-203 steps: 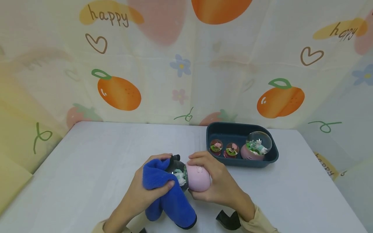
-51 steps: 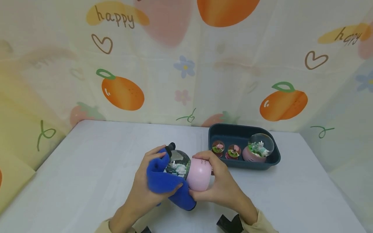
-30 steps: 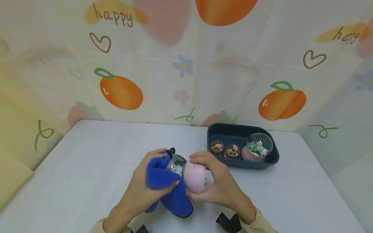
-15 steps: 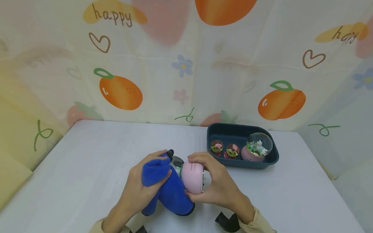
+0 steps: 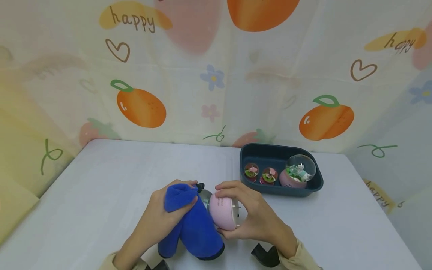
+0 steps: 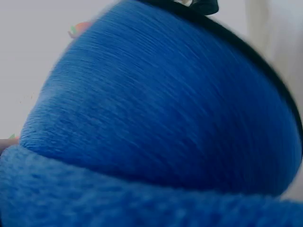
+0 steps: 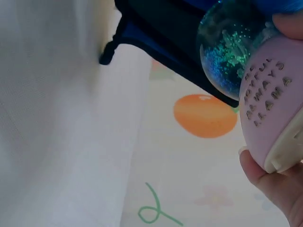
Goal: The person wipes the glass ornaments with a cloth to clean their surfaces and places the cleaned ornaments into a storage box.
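A snow globe with a pink base (image 5: 223, 211) lies on its side between the hands, above the table. My right hand (image 5: 254, 210) grips that base, fingers over the top and thumb below. In the right wrist view, raised lettering shows on the base, and green and blue glitter fills the clear ball (image 7: 232, 52). My left hand (image 5: 162, 213) holds a blue cloth (image 5: 199, 228) with dark edging against the ball, its thumb pressing on the folds. Most of the ball is hidden by the cloth. In the left wrist view the cloth (image 6: 161, 99) covers nearly everything.
A dark blue tray (image 5: 263, 149) stands at the back right of the white table (image 5: 128, 168). Inside it are two small globes (image 5: 268, 175) and a larger pink-based snow globe (image 5: 297, 172). A printed curtain (image 5: 189, 93) hangs behind.
The globe has turned in the right hand, so its underside now faces right and shows. The cloth has moved over more of the ball, and both hands sit slightly lower.
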`<action>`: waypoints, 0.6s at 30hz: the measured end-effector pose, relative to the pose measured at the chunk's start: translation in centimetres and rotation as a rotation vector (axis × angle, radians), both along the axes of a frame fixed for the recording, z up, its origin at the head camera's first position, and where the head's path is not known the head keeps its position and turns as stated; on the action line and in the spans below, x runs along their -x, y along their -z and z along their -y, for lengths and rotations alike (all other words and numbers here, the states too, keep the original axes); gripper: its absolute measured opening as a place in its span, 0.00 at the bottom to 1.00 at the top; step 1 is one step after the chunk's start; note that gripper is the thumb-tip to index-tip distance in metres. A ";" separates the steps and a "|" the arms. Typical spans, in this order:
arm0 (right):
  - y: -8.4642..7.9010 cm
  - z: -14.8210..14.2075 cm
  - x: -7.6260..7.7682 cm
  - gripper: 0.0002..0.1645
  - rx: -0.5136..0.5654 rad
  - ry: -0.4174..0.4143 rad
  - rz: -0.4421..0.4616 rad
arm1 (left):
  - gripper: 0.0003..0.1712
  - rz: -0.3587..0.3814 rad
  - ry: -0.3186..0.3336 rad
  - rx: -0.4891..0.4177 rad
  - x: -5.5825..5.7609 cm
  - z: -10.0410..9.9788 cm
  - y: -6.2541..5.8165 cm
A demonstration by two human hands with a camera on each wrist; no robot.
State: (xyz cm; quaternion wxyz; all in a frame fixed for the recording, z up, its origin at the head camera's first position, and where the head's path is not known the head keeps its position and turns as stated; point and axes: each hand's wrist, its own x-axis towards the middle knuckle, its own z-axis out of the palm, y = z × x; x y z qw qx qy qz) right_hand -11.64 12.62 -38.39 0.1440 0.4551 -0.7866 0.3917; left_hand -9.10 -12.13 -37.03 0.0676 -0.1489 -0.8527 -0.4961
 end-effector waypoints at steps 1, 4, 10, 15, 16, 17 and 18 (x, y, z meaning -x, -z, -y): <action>0.0 -0.1 0.0 0.48 0.003 -0.011 -0.002 | 0.17 -0.003 0.008 -0.014 0.1 0.2 0.0; 0.0 -0.1 0.1 0.48 0.011 -0.059 -0.006 | 0.16 0.085 0.058 -0.038 0.1 0.5 -0.2; 0.1 0.3 0.0 0.46 0.009 -0.159 -0.038 | 0.22 0.273 0.223 -0.017 0.1 1.0 -0.4; 0.3 0.4 -0.1 0.46 0.000 -0.166 -0.065 | 0.20 0.229 0.250 0.019 0.0 0.9 -0.3; 0.3 0.4 -0.1 0.46 -0.002 -0.161 -0.062 | 0.19 0.211 0.239 0.022 0.0 0.8 -0.3; 0.2 0.3 -0.1 0.46 -0.003 -0.158 -0.062 | 0.18 0.186 0.231 0.022 0.0 0.8 -0.2; 0.2 0.3 -0.1 0.46 -0.003 -0.155 -0.058 | 0.17 0.160 0.222 0.021 -0.1 0.8 -0.2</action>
